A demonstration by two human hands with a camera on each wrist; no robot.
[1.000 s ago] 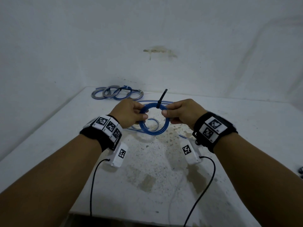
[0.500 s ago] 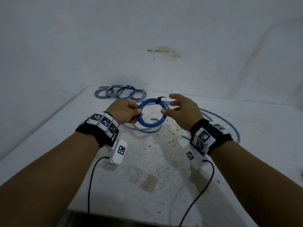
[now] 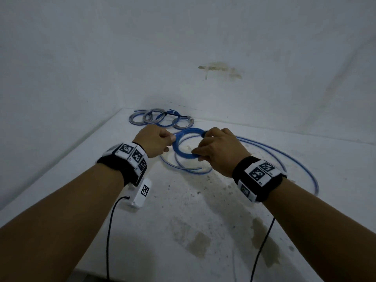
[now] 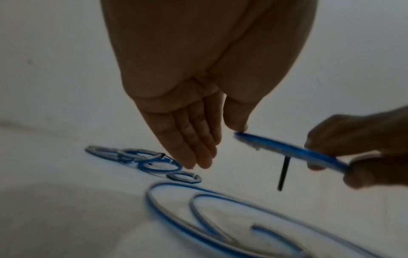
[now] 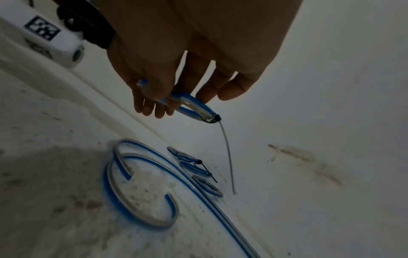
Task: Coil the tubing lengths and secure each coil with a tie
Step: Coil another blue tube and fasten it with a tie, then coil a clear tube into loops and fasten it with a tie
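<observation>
You've got the blue coil (image 3: 184,142) up off the table (image 3: 203,210), held between both hands and lying nearly flat. Your left hand (image 3: 153,142) has its near-left edge: from the left wrist view only the thumb tip (image 4: 237,124) meets the rim, while the other fingers (image 4: 192,148) hang straight and loose beside it, so that's a light, steadying touch, not a clamp. Your right hand (image 3: 215,148) does the real holding, fingers curled round the opposite side. That pairing makes sense to me: one hand keeps the loops stacked, the other frees the tied spot.

And there's the tie (image 5: 213,118), cinched round the coil just beyond your right fingertips, its long tail (image 5: 227,157) dangling down toward the table. So this coil looks secured, with the tail untrimmed.

Past your grip, against the wall, lie the finished coils (image 3: 160,119), overlapping one another. Directly beneath your hands, loose tubing (image 3: 295,159) sprawls in wide open curves, not yet wound; that's likely your next length. No containers anywhere in view.
</observation>
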